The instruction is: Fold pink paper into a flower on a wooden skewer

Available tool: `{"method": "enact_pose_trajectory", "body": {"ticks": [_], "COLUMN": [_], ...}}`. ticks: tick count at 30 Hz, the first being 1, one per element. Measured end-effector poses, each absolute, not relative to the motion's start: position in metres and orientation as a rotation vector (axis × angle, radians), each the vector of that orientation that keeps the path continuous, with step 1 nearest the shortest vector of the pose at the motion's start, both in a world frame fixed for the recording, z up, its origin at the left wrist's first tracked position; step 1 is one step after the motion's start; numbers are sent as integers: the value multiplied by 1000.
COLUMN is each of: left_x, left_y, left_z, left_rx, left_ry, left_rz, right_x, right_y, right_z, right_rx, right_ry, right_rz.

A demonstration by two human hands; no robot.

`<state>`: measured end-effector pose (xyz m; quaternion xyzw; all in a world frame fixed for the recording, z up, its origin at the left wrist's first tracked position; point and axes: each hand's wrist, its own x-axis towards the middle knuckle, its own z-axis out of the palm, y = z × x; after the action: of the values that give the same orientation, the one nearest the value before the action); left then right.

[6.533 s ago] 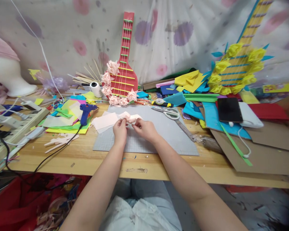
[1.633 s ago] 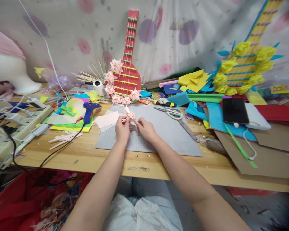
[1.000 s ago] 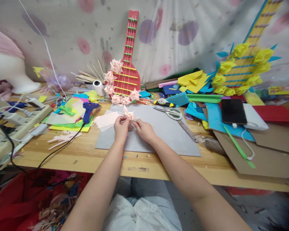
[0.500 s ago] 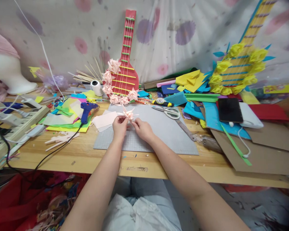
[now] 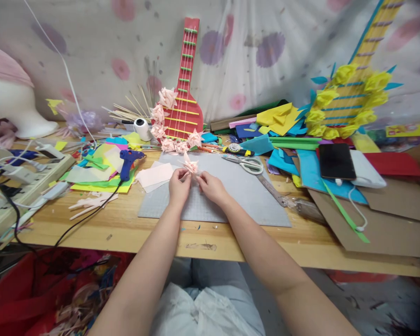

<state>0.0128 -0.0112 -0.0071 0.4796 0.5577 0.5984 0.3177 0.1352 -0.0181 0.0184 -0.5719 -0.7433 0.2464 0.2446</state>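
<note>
Both hands meet over the grey cutting mat (image 5: 245, 200) around a pale pink paper flower (image 5: 190, 165). My left hand (image 5: 179, 185) pinches the flower from its left side, fingers closed. From the right, the fingertips of my right hand (image 5: 211, 185) are pressed together at the flower's lower edge. The flower's underside is hidden by the fingers. Left of my left hand lie pale pink paper pieces (image 5: 156, 176), partly on the mat. Behind the hands leans a red paper guitar (image 5: 184, 112), with similar pink flowers along its lower left.
A blue glue gun (image 5: 128, 163) rests on coloured sheets at left, its black cord crossing the table. Scissors (image 5: 250, 164) and a metal ruler (image 5: 270, 190) lie on the mat's right. Farther right are a phone (image 5: 336, 161), cardboard (image 5: 339, 224) and a yellow flowered guitar (image 5: 350, 102).
The whole view has shifted slightly. My fingers have moved a little around the flower, which has turned slightly. Both hands stay on it over the mat.
</note>
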Motion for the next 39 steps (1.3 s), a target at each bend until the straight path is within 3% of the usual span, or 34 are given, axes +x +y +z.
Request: {"method": "enact_pose_trajectory", "body": {"ticks": [6,12,15,18,21,39], "left_x": [14,10,4,-4,-11,-8], "left_y": [-13,-9,-5,-1,3,3], "left_z": [-5,-7,-8,-6,-6,-5], "left_rx": [1417,1322,1199,1017,902,925], "left_ry": [1750,1725,1605,1457,1361,1387], "left_rz": [1557,1628,1681,1783,1817,1710], "right_x": [143,147,157,170,175,172], "right_y": [-19,-21,-19,-13,-8,-2], "right_z": [17,24,28,29,28,18], "right_rx": [-1534,-1516,-1409,-1270,-1220,-1495], "right_ry": [-2092,-2143,-2140,-1977,-1783,-2076], "right_rz": [627,670,875,1320,1477,909]}}
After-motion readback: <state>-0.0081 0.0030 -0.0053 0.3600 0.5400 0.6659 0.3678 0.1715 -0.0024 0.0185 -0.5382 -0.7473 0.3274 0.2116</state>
